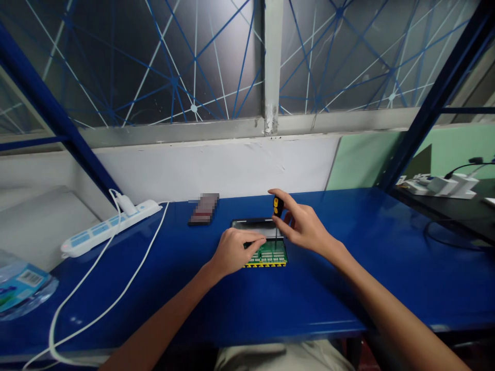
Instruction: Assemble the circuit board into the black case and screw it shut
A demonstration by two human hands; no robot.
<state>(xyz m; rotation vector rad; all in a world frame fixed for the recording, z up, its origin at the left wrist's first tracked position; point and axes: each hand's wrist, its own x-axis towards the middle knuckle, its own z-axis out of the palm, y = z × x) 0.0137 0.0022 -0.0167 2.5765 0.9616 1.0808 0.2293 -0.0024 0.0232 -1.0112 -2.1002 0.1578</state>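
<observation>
My right hand (305,224) grips a screwdriver (277,206) by its black and yellow handle. The thin shaft points straight down to a green board (276,252) with pale rows and a yellow toothed front edge, which looks like a circuit board. Whether the tip touches the board I cannot tell. Behind the board is a dark-framed grey tray or cover (253,225), partly hidden by my hands. My left hand (234,251) is over the board's left side, thumb and fingertips pinched together near the shaft; what they hold, if anything, is too small to make out.
A blue table (309,304) lies under the work. Behind and to the left is a blurred flat dark thing (204,208). A white power strip (112,226) with a trailing white cable (135,281) and a clear plastic package (25,286) are at left. More plugs (452,184) stand far right.
</observation>
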